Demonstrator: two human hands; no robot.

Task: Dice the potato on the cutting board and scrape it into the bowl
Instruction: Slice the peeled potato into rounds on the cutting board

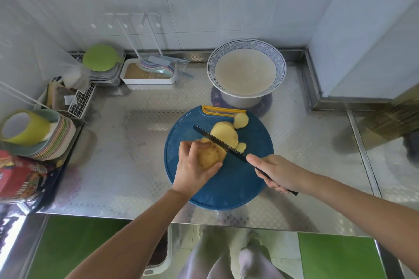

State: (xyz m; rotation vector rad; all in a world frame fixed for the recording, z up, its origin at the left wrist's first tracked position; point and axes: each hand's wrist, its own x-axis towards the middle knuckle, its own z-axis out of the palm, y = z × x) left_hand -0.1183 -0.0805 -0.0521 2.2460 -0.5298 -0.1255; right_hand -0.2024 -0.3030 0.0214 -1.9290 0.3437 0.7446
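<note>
A round blue cutting board (229, 186) lies on the steel counter. My left hand (192, 167) grips the uncut end of a yellow potato (209, 157) on the board. My right hand (275, 173) holds the black handle of a dark knife (218, 142), whose blade lies across the potato's cut face. Several pale slices (224, 132) lie flat just beyond the blade, with one round slice (240, 120) near the board's yellow handle. A large empty bowl (246, 70) with a blue patterned rim stands behind the board.
A white container (148, 73) with utensils sits at the back. Stacked plates with a yellow-green cup (27, 129), a wire basket (79, 102) and a red packet (20, 179) crowd the left side. The counter's front edge (204, 222) runs below the board.
</note>
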